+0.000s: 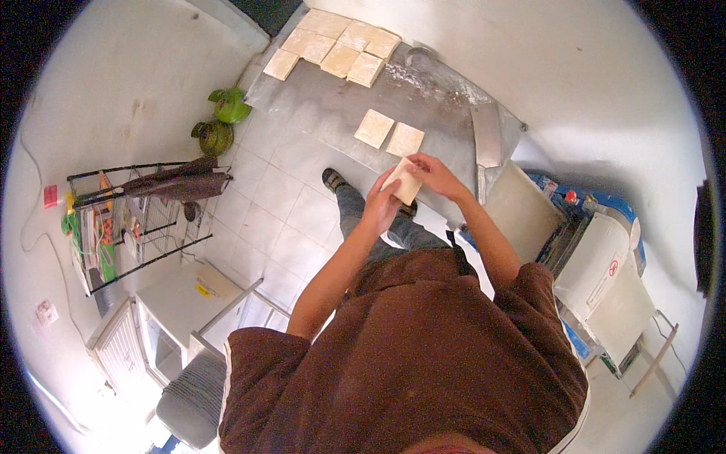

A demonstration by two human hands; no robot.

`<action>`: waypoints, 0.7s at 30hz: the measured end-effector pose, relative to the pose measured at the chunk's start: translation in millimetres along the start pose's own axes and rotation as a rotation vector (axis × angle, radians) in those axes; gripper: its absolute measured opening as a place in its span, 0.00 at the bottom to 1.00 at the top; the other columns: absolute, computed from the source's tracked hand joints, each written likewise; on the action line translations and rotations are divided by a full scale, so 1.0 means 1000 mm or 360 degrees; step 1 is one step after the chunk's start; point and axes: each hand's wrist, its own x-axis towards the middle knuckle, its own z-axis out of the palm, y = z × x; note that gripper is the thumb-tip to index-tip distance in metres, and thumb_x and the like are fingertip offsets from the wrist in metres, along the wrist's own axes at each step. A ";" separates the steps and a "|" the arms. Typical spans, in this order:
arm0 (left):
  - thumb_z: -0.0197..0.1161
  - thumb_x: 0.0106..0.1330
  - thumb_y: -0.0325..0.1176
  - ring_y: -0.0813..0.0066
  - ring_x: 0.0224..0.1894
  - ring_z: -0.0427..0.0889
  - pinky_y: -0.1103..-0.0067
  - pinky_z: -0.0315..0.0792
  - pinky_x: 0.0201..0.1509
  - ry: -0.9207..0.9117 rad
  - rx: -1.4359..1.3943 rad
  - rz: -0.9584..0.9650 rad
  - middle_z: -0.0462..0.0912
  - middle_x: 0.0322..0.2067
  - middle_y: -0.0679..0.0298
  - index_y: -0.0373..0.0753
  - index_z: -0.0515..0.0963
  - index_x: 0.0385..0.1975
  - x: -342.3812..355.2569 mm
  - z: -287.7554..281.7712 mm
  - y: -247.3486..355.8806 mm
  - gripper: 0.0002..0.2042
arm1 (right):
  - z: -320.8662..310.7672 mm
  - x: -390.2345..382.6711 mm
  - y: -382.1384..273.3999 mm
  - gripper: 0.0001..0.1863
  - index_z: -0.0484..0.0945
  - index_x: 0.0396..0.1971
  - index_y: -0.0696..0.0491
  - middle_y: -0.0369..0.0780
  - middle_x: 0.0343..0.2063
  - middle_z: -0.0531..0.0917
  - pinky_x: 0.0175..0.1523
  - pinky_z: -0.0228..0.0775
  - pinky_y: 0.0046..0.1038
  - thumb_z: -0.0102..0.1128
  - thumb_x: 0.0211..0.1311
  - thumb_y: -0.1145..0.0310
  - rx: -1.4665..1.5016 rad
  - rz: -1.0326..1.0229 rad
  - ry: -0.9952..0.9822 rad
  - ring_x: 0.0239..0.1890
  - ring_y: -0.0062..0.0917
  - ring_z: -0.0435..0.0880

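Metal worktop point(318, 98), white wall point(575, 68) behind | pale dough square point(402, 180): between the hands, at the worktop's near edge, tilted, long axis unclear | left hand point(380, 204) grips its lower left, right hand point(435, 178) pinches its upper right | two flat squares point(406, 141) just beyond, right hand nearer

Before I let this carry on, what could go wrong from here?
The pale square held by the left hand and right hand is by the near edge of the table; if the grip slipped, it might drop to the floor.
The large knife lies near the right forearm; a careless sweep could knock it.
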 end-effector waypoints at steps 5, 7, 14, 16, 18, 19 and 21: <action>0.64 0.72 0.28 0.69 0.48 0.84 0.72 0.82 0.51 0.0186 0.0084 0.0139 0.81 0.49 0.59 0.35 0.72 0.63 0.048 0.021 0.002 0.21 | -0.037 0.056 -0.011 0.18 0.80 0.54 0.58 0.42 0.47 0.87 0.56 0.76 0.32 0.62 0.74 0.61 -0.0221 -0.0014 0.0009 0.49 0.28 0.84; 0.66 0.70 0.28 0.70 0.44 0.84 0.72 0.82 0.47 0.0315 0.0248 0.0228 0.81 0.45 0.59 0.34 0.73 0.59 0.067 0.023 -0.001 0.20 | -0.040 0.073 -0.012 0.18 0.81 0.54 0.57 0.43 0.47 0.87 0.55 0.76 0.32 0.62 0.73 0.61 -0.0373 -0.0017 0.0042 0.48 0.29 0.85; 0.71 0.64 0.29 0.70 0.33 0.83 0.75 0.80 0.31 0.0636 0.0688 0.0443 0.80 0.38 0.58 0.32 0.73 0.50 0.115 0.014 -0.010 0.18 | -0.039 0.102 -0.015 0.16 0.82 0.52 0.56 0.47 0.44 0.88 0.53 0.78 0.37 0.61 0.71 0.62 -0.0715 -0.0020 0.0169 0.45 0.38 0.88; 0.72 0.62 0.28 0.71 0.30 0.83 0.75 0.80 0.27 0.0698 0.0701 0.0501 0.80 0.35 0.58 0.33 0.74 0.45 0.118 0.015 -0.011 0.16 | -0.037 0.102 -0.016 0.15 0.82 0.50 0.56 0.48 0.43 0.88 0.52 0.78 0.38 0.61 0.71 0.63 -0.0726 -0.0062 0.0202 0.45 0.39 0.88; 0.72 0.62 0.27 0.71 0.32 0.83 0.75 0.80 0.27 0.0750 0.0636 0.0476 0.80 0.36 0.58 0.33 0.74 0.44 0.117 0.017 -0.012 0.15 | -0.035 0.101 -0.017 0.14 0.83 0.48 0.56 0.49 0.43 0.88 0.52 0.78 0.38 0.61 0.70 0.64 -0.0758 -0.0104 0.0251 0.45 0.40 0.88; 0.72 0.63 0.27 0.71 0.32 0.83 0.74 0.80 0.28 0.0776 0.0709 0.0518 0.80 0.37 0.57 0.33 0.74 0.45 0.116 0.019 -0.012 0.16 | -0.034 0.100 -0.017 0.14 0.83 0.47 0.57 0.49 0.43 0.88 0.52 0.78 0.39 0.61 0.69 0.64 -0.0779 -0.0149 0.0279 0.45 0.41 0.88; 0.72 0.63 0.27 0.70 0.33 0.83 0.74 0.81 0.28 0.0849 0.0787 0.0509 0.81 0.38 0.57 0.32 0.73 0.46 0.116 0.023 -0.013 0.16 | -0.033 0.101 -0.016 0.13 0.83 0.46 0.57 0.50 0.42 0.88 0.53 0.78 0.41 0.62 0.69 0.64 -0.0820 -0.0201 0.0337 0.45 0.43 0.87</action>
